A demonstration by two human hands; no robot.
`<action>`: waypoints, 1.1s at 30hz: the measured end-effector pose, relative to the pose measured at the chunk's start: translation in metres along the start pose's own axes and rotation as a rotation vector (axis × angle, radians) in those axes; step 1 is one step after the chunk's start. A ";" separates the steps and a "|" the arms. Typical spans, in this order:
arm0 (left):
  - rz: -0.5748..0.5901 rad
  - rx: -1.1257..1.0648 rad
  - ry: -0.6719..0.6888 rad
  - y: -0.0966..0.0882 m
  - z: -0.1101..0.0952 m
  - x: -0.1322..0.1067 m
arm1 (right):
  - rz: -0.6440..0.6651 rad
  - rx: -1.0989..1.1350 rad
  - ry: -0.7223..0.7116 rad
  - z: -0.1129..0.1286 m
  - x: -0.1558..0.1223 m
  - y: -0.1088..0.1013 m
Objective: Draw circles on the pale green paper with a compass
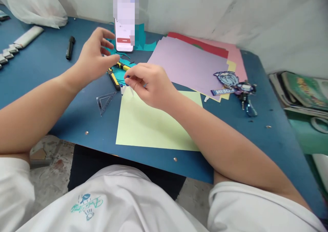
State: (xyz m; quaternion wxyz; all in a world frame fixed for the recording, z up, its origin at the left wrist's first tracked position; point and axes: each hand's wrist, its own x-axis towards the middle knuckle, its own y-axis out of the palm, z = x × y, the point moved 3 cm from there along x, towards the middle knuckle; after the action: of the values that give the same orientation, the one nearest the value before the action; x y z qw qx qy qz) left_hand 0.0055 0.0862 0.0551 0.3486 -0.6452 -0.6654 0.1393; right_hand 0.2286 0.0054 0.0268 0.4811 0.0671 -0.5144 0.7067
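My right hand (151, 83) is closed, thumb and fingers pinched on a small blue-tipped, whitish thing (127, 77) above the pale green paper sheet (153, 126). Its exact kind is too small and partly hidden to tell. My left hand (96, 54) is raised before the phone (124, 42), fingers apart and holding nothing. Between the hands lies a pair of yellow-and-black-handled pliers (113, 79), its head out of clear sight, over teal paper scraps (125, 62). A clear triangular set square (105, 103) rests left of the green sheet.
A stack of coloured paper (184, 61) lies at the back right, with a keychain bundle (241, 87) at its corner. A black marker (70, 47) lies at the left. Books (304, 92) and a tape roll (319, 122) are beyond the table's right edge.
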 end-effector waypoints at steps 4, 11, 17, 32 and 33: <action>-0.158 0.123 -0.111 0.018 -0.028 0.057 | 0.012 0.001 -0.003 -0.001 0.003 0.004; -0.273 0.212 -0.408 0.070 -0.040 0.125 | 0.060 0.024 0.058 0.002 0.011 0.006; -0.308 0.276 -0.296 0.076 -0.029 0.125 | 0.078 0.093 0.101 0.005 0.015 0.009; -0.194 0.076 0.220 0.008 -0.028 0.068 | 0.083 0.090 0.077 0.005 0.016 0.012; -0.187 0.053 0.284 -0.002 -0.025 0.056 | 0.079 0.085 0.069 0.005 0.016 0.011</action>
State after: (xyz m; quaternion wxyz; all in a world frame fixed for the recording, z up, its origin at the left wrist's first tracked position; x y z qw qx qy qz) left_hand 0.0244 0.1327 0.0901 0.4675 -0.5844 -0.6625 0.0310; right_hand 0.2101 0.0112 0.0309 0.4672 0.0426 -0.4692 0.7481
